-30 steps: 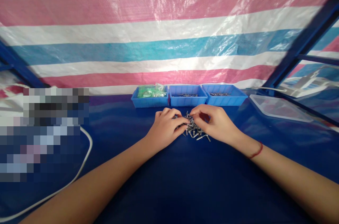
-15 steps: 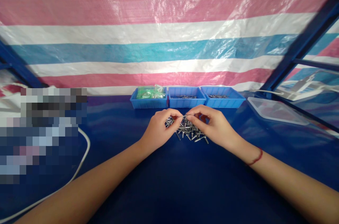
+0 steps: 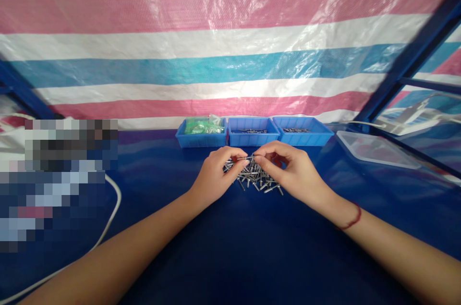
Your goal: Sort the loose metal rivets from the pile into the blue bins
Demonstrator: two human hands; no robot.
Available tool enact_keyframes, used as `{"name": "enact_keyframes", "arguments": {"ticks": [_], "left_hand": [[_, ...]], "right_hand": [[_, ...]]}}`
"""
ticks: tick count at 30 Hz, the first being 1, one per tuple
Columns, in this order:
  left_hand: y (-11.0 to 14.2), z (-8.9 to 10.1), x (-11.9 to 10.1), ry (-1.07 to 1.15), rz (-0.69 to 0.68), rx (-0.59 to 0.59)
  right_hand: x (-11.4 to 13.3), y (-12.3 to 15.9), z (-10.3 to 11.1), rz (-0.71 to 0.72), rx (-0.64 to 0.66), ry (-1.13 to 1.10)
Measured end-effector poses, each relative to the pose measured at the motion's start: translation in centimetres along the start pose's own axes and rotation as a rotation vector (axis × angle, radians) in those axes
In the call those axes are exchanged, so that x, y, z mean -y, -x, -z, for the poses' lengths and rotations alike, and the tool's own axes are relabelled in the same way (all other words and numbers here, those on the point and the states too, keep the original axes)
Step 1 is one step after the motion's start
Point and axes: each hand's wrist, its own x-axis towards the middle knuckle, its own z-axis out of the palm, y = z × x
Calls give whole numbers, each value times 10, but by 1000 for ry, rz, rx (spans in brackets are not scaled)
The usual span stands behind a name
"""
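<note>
Between the fingertips of both hands a thin metal blind rivet (image 3: 249, 157) lies roughly level. My left hand (image 3: 222, 170) pinches its left end with thumb and forefinger. At its right end, my right hand (image 3: 284, 165) is closed in a pinch, with a red string on the wrist. Just below and behind the fingers is a loose pile of silver blind rivets (image 3: 256, 177) on the dark blue table (image 3: 252, 247). My hands partly hide the pile on both sides.
Three blue bins stand in a row behind the pile: the left bin (image 3: 201, 140) holds green and clear plastic bags, the middle bin (image 3: 252, 140) and right bin (image 3: 308, 139) hold small metal pieces. A clear plastic lid (image 3: 376, 150) lies right. A white cable (image 3: 117, 199) runs along the left.
My fingertips have shifted slightly, and the rivet between them now shows more plainly. The pile and bins stay where they were.
</note>
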Motion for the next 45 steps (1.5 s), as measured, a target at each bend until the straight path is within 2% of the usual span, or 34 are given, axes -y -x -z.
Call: {"name": "enact_keyframes", "arguments": {"ticks": [16,25,29,32,38,41,45], "left_hand": [[2,0,1,42,-61,-37],[0,1,-1,67,-123,-59],[1,1,1,43,-77,-53],[2,0,2,3,-17,-57],[3,-1,2,-41,8,-53],[2,-2,4,-103,51,-45],[2,-3,4,-200,115,37]], "right_hand": [[3,1,2,221,4,99],[-5,2,-1,162,63,118],[-10,1,-5,108,110,42],[-23,-7,-3,-85,-4,-59],[-61,-30,25,-467,-439,-288],[-73,-35,37,-518,-502,-375],[-73,-35,37,-518,-493,-456]]}}
